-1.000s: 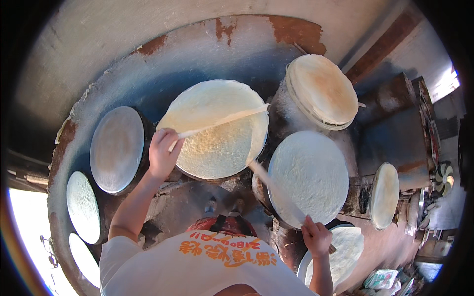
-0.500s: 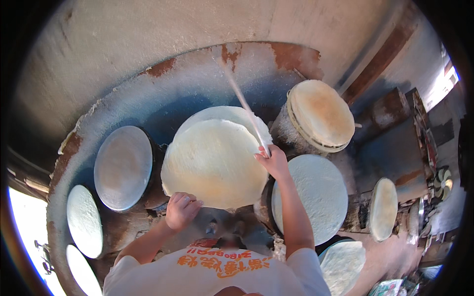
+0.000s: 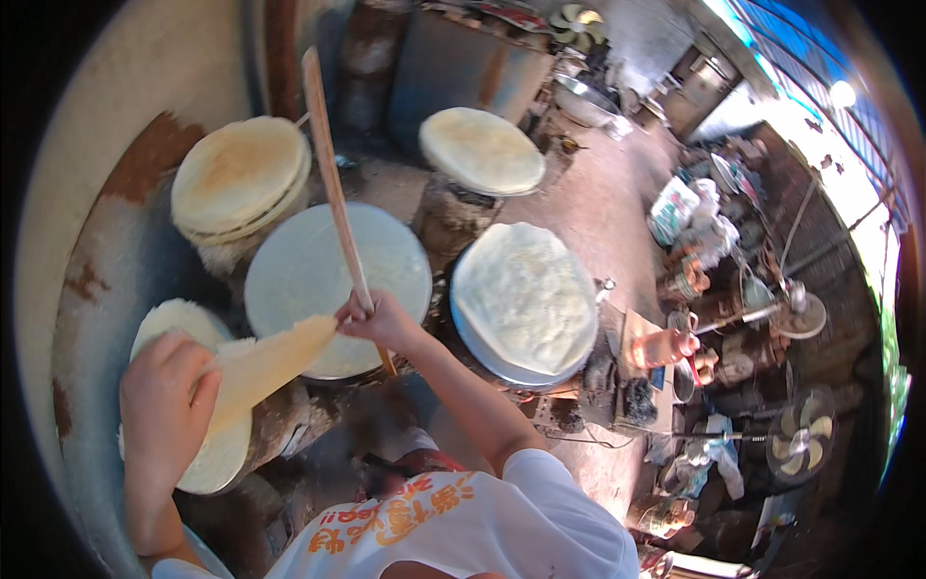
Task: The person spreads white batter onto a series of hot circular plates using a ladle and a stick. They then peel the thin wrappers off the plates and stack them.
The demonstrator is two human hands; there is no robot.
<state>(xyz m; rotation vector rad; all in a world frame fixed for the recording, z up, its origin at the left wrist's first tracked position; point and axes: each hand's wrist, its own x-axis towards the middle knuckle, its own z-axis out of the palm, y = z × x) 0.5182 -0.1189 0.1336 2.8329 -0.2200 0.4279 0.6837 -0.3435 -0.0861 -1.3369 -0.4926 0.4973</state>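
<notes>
A thin, pale-yellow flatbread (image 3: 272, 372) hangs stretched between my two hands. My left hand (image 3: 169, 405) is closed at its left end, with the fingertips partly hidden. My right hand (image 3: 376, 320) is closed around a long flat wooden stick (image 3: 333, 179) that points upward, and the flatbread's other end meets its fingers. Underneath, at the left, lies a round griddle with another pale flatbread (image 3: 217, 458) on it. Just beyond the stretched sheet is a round griddle (image 3: 289, 261) with a pale layer on its surface.
A stack of browned round flatbreads (image 3: 241, 179) stands at the far left. To the right, a bubbly flatbread (image 3: 526, 299) covers another griddle, with one more round flatbread (image 3: 482, 150) farther off. A bottle (image 3: 666, 347), fans (image 3: 801, 439) and bags (image 3: 690, 212) stand right.
My view and body have turned right. The flatbread that lay on the middle griddle is now lifted and stretched between my hands. The stick remains in my right hand.
</notes>
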